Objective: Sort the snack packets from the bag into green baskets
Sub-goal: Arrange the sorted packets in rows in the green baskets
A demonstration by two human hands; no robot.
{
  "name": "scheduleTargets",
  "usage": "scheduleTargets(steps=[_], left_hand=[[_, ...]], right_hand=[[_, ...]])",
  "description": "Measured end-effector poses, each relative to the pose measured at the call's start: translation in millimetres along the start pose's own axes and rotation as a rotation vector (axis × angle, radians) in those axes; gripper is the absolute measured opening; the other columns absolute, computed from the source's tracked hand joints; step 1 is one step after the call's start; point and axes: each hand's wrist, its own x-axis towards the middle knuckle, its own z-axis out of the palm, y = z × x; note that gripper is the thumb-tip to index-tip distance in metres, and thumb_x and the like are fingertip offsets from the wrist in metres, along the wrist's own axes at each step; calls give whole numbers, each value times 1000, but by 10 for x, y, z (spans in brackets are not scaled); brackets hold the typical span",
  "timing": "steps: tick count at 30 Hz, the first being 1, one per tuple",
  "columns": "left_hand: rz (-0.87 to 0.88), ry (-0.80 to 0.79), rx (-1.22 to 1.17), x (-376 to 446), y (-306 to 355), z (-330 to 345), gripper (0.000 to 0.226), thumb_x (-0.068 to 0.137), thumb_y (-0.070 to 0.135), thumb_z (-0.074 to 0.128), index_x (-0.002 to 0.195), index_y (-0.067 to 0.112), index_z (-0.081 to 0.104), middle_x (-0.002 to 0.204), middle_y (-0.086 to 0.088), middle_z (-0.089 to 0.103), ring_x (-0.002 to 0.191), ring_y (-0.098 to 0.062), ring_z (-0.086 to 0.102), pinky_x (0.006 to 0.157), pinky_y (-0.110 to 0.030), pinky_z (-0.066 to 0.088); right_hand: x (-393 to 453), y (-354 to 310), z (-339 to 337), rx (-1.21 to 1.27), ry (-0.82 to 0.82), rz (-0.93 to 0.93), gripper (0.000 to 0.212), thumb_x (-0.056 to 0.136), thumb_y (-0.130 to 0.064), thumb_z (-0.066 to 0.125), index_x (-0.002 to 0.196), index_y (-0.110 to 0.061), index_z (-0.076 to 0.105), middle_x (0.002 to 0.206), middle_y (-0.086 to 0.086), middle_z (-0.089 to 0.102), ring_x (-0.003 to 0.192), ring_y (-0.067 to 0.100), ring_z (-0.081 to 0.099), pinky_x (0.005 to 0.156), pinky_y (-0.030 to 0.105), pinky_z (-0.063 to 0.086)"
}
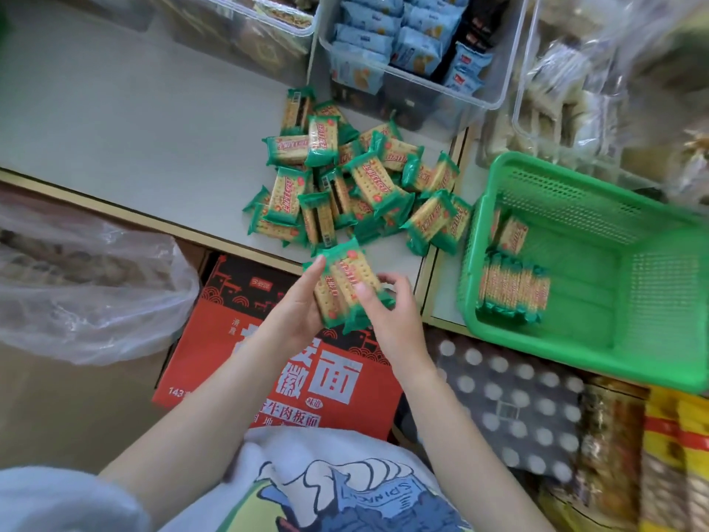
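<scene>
Both hands are working just off the shelf edge (230, 245), above a red box (268, 362). The left hand (297, 312), fingers nearly straight, and the right hand (387, 316), fingers curled, are gripping a small stack of packets (347, 286), long axis running up-left toward the pile (356, 186). At right, a green basket (652, 362) is holding a standing row (512, 288); bare shelf is lying left of the pile.

A red noodle carton (268, 362) sits at lower centre, a clear bin of blue packets (403, 51) at top centre, a polka-dot cloth (514, 408) lower right.
</scene>
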Motion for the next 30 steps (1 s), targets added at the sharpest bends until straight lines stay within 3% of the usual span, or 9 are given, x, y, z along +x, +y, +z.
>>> scheduleTargets(steps=[2, 4, 8, 13, 18, 22, 24, 27, 30], left_hand=[[-15, -29, 12, -7, 5, 28, 50, 83, 47, 64, 117, 11, 64, 112, -13, 72, 100, -26, 71, 84, -39, 58], [-6, -15, 20, -7, 26, 15, 32, 90, 36, 64, 108, 10, 66, 101, -11, 74, 88, -23, 73, 77, -37, 61], [-36, 77, -35, -17, 50, -143, 18, 92, 31, 66, 100, 15, 69, 93, -5, 75, 83, -20, 73, 81, -40, 57], [-54, 228, -124, -108, 82, -394, 29, 89, 35, 72, 109, 16, 69, 103, -7, 77, 99, -25, 71, 83, -45, 53], [-26, 251, -238, -213, 131, -617, 36, 78, 25, 75, 112, 15, 67, 114, -12, 73, 106, -30, 68, 87, -48, 51], [-12, 203, -324, -252, 173, -784, 56, 73, 39, 75, 121, 12, 66, 119, -15, 71, 111, -34, 66, 94, -50, 50], [6, 201, -319, -255, 208, -823, 59, 73, 45, 74, 120, 12, 66, 110, -12, 74, 101, -30, 70, 87, -46, 53], [39, 194, -230, -256, 257, -858, 56, 73, 49, 70, 116, 15, 67, 102, -8, 76, 94, -25, 72, 82, -41, 52], [69, 168, -140, -219, 282, -846, 66, 69, 57, 74, 121, 18, 64, 109, -7, 76, 106, -27, 70, 88, -43, 51]], right_hand=[[12, 7, 9, -151, -68, -66, 18, 100, -38, 56, 102, -22, 64, 105, -5, 59, 95, 6, 60, 78, 16, 47], [77, 18, -46, -184, 0, -86, 29, 101, -40, 53, 95, -17, 69, 104, -1, 58, 95, 5, 57, 79, 13, 42], [323, 22, -139, -127, 81, 35, 24, 100, -32, 55, 96, -12, 68, 96, 0, 66, 91, 14, 60, 77, 26, 45], [815, 27, 219, -100, 20, 118, 15, 99, -24, 56, 109, -19, 66, 110, -1, 68, 109, 20, 63, 98, 39, 52], [1120, -95, 744, -115, 83, 132, 45, 97, -35, 64, 135, -12, 56, 132, 2, 61, 120, 20, 57, 93, 26, 42], [1254, -71, 997, -173, 127, 193, 44, 91, -40, 71, 122, -13, 57, 124, 5, 63, 111, 24, 58, 90, 34, 47], [1203, -88, 1015, -161, 89, 209, 37, 91, -38, 71, 115, -14, 58, 120, 3, 64, 103, 21, 57, 87, 32, 45], [984, -167, 906, -98, 76, 186, 38, 95, -37, 67, 124, -14, 58, 128, 2, 62, 107, 18, 59, 92, 32, 45], [658, -281, 674, -38, 78, 94, 19, 98, -40, 62, 105, -22, 61, 106, -6, 68, 92, 11, 61, 80, 27, 47]])
